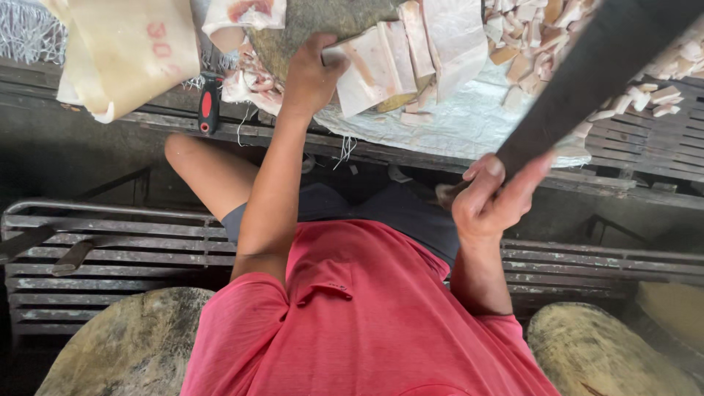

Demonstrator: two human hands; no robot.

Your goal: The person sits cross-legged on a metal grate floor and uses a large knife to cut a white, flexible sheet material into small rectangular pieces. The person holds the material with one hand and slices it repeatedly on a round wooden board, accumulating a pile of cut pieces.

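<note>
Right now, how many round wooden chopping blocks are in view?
3: one chopping block at top under the left hand, one at bottom left, one at bottom right. Others may lie outside the picture.

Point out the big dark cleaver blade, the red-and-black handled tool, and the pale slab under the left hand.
Big dark cleaver blade (pixel 587 73), head view, mid-blade.
Red-and-black handled tool (pixel 208 106), head view, handle.
Pale slab (pixel 370 73), head view, top face.

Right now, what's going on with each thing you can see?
Left hand: pressing on the pale slabs at the block's edge.
Pale slabs: stacked, leaning on the round chopping block.
Right hand: closed around the cleaver's handle.
Cleaver: raised, dark blade tilted.
Cut pieces: piled loose on the white sheet.
Red-and-black tool: lying untouched on the bench.
</note>
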